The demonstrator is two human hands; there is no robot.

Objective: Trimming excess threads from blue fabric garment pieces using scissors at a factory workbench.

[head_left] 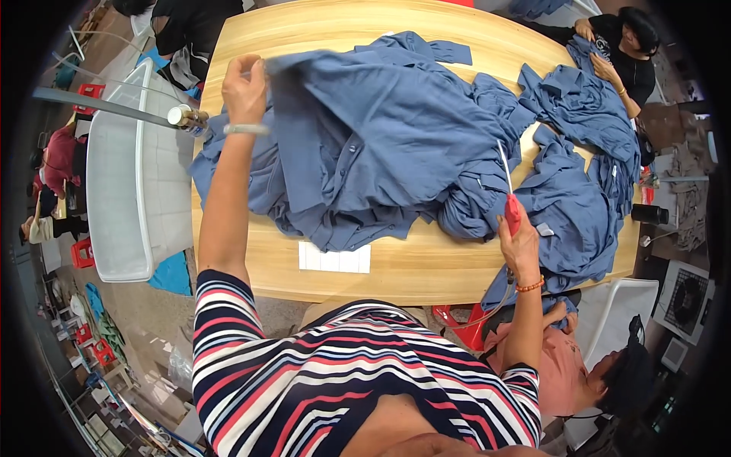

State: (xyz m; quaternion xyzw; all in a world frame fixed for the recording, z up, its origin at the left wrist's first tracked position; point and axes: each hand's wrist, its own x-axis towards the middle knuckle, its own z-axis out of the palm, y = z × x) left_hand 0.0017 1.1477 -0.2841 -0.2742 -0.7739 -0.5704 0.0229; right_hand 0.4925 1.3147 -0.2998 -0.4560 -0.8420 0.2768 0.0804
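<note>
My left hand (pixel 244 87) is raised over the far left of the wooden table (pixel 411 266) and grips the edge of a blue shirt (pixel 365 129), pulling it up from the pile. My right hand (pixel 519 245) is closed on a red-handled tool (pixel 513 212) with a thin white tube pointing up toward the blue garments. The tool's tip sits against the folds at the pile's right side. A cord runs down from the handle past my wrist.
More blue shirts (pixel 579 152) are heaped at the right, where another person (pixel 624 53) handles one. A white card (pixel 335 257) lies near the front edge. A white bin (pixel 137 175) stands left of the table. Someone in pink (pixel 563 365) sits low at the right.
</note>
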